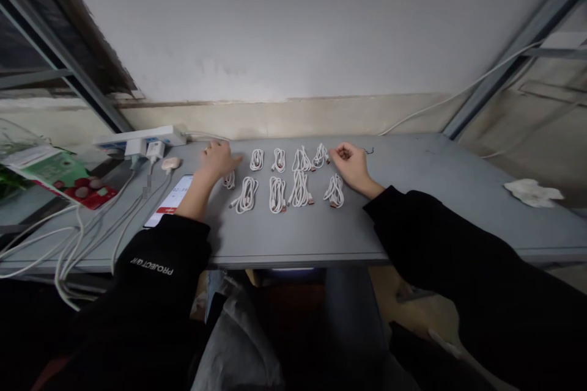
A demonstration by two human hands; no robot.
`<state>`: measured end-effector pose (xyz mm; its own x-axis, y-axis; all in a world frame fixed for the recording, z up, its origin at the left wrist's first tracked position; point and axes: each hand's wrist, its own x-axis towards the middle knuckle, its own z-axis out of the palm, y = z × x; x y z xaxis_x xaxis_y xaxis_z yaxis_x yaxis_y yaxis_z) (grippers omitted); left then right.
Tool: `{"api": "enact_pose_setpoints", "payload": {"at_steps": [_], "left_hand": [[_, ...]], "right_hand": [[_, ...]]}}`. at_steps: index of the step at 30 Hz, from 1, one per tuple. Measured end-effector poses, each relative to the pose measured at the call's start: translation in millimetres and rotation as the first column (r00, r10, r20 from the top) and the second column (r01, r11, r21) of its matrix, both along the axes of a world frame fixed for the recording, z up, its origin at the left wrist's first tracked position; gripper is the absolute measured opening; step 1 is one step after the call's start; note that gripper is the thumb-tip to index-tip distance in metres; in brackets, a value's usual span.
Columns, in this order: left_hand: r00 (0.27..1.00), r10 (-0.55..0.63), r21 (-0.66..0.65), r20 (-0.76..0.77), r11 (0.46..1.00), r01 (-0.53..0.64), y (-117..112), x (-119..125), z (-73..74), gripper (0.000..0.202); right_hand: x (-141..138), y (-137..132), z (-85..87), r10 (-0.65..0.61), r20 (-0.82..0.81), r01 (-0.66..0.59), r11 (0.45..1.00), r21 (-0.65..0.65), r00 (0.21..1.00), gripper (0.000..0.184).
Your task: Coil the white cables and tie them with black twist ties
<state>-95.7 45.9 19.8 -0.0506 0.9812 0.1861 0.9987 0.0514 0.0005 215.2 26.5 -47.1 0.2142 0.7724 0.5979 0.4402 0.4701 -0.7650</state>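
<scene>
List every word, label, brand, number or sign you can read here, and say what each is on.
"PROJECT", upside down, on the black left sleeve; the characters after it are unclear.
Digits on the phone, perhaps starting "02": too small to read surely.
Green and red packet: no readable text.
Power strip: any print is too small.
White cable bundles: nothing readable.

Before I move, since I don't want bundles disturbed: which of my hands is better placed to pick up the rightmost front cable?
Probably your right hand: it is near that cable, while your left hand is toward the opposite end, with other cables between.
</scene>
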Motion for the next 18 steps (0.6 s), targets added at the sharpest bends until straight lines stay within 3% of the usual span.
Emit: {"api": "enact_pose_setpoints", "payload": {"at_steps": [3,6,10,18], "left_hand": [[0.974,-0.226,0.118,0.021,0.968,0.222,-3.9,14.8,-8.8,0.051],[0.929,-0.369,0.066,0.014,0.928,0.367,-4.4,26.3,-16.0,0.041],[0.918,-0.395,-0.009,0.028,0.918,0.396,-1.7,31.5,-22.5,0.031],[0.918,-0.383,-0.022,0.1,0.922,0.387,7.2,27.3,-27.8,0.025]], "right_hand": [[-0.4,-0.8,1.2,0.002,0.005,-0.002,1.0,-0.018,1.0,0.025],[-0.4,-1.5,1.7,0.005,0.016,-0.005,1.0,-0.022,1.0,0.024],[0.3,-1.1,0.9,0.012,0.032,-0.011,1.0,-0.027,0.999,0.026],[2.0,0.7,-2.0,0.02,0.078,-0.018,1.0,-0.021,0.997,0.029]]}}
